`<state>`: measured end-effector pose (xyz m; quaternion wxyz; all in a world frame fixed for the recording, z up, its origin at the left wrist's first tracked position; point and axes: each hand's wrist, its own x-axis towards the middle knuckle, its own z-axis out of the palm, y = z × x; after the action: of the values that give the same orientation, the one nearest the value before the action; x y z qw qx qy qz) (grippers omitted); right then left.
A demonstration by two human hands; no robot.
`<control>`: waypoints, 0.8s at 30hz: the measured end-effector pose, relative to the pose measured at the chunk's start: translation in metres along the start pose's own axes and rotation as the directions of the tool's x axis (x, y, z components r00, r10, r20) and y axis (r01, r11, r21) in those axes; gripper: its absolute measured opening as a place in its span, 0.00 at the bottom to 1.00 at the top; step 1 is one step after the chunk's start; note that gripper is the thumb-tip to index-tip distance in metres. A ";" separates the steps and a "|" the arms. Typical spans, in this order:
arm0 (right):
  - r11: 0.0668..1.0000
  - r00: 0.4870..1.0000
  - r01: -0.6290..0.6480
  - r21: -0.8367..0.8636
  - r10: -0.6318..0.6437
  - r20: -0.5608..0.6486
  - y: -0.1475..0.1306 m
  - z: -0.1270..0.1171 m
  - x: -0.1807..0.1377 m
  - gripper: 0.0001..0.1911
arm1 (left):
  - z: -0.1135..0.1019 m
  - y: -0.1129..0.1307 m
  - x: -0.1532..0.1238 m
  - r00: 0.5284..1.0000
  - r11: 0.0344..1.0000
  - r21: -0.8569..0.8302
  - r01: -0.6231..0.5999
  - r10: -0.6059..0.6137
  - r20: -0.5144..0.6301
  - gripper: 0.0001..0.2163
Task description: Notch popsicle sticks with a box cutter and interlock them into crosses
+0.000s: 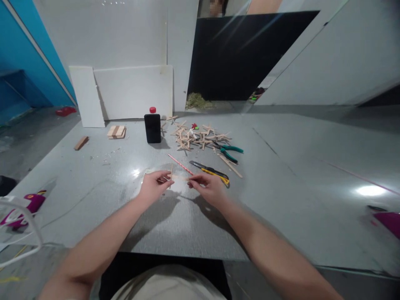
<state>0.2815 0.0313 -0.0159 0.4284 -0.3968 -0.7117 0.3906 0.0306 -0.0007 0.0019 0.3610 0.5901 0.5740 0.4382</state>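
Note:
Between both hands, just above the grey table, is a small piece made of wooden craft sticks. My left hand [153, 185] pinches it near an upright stick [171, 169]. From there a pale flat stick [180, 178] runs sideways to my right hand [208, 188], whose thumb and fingers close on its other end. How the two sticks are joined is too small to tell. Right beyond my fingers lie a red-and-white striped pencil [179, 163] and a yellow-and-black utility knife [212, 172]. Farther off are green-handled pliers [230, 151] and loose craft sticks [230, 165].
A pile of crossed stick pieces [203, 136] lies at the back. Left of it stand a black phone [153, 129], a red-capped bottle [152, 110] and a bundle of sticks [116, 132]. Purple glue guns lie far left [33, 204] and far right [387, 223].

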 end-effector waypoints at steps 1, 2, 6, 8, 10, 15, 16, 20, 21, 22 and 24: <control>1.000 1.000 0.002 0.002 -0.002 0.003 0.001 0.000 0.000 0.10 | 0.000 0.000 0.000 1.000 1.000 -0.023 0.008 -0.007 0.008 0.14; 1.000 1.000 0.004 0.003 -0.004 0.006 0.001 0.000 0.000 0.10 | 0.000 -0.001 0.001 1.000 0.999 -0.044 0.015 -0.014 0.017 0.14; 1.000 1.000 0.014 0.000 -0.014 0.015 0.000 -0.002 0.000 0.10 | -0.001 -0.002 0.002 0.997 0.992 -0.121 0.044 -0.036 0.065 0.16; 1.000 0.999 0.023 0.003 -0.023 0.024 -0.001 -0.003 0.000 0.10 | -0.001 -0.003 0.003 0.996 0.988 -0.145 0.055 -0.044 0.079 0.18; 0.999 0.999 0.034 0.007 -0.034 0.033 -0.002 -0.003 0.000 0.10 | 0.000 -0.003 0.003 0.995 0.985 -0.160 0.058 -0.045 0.084 0.18; 0.999 0.998 0.052 0.008 -0.053 0.042 -0.002 -0.003 -0.002 0.10 | -0.001 -0.003 0.003 0.995 0.983 -0.176 0.056 -0.041 0.087 0.17; 0.998 0.997 0.057 0.004 -0.057 0.043 -0.002 -0.003 -0.002 0.10 | -0.001 -0.003 0.003 0.995 0.983 -0.176 0.057 -0.041 0.089 0.17; 0.997 0.996 0.078 -0.019 -0.077 0.047 -0.003 -0.004 -0.002 0.10 | -0.001 -0.003 0.004 0.994 0.984 -0.168 0.063 -0.046 0.103 0.18; 0.996 0.995 0.084 -0.023 -0.083 0.050 -0.004 -0.004 -0.002 0.09 | -0.001 -0.003 0.004 0.993 0.984 -0.166 0.064 -0.046 0.106 0.18; 0.996 0.995 0.090 -0.027 -0.089 0.054 -0.005 -0.004 -0.002 0.09 | -0.001 -0.002 0.004 0.993 0.985 -0.163 0.064 -0.047 0.109 0.18; 0.994 0.993 0.099 -0.034 -0.097 0.065 -0.008 -0.004 -0.002 0.09 | -0.001 -0.001 0.003 0.992 0.985 -0.157 0.067 -0.048 0.118 0.18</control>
<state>0.2841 0.0272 -0.0085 0.4170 -0.3566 -0.7507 0.3681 0.0294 0.0024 0.0016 0.4522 0.5662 0.5321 0.4380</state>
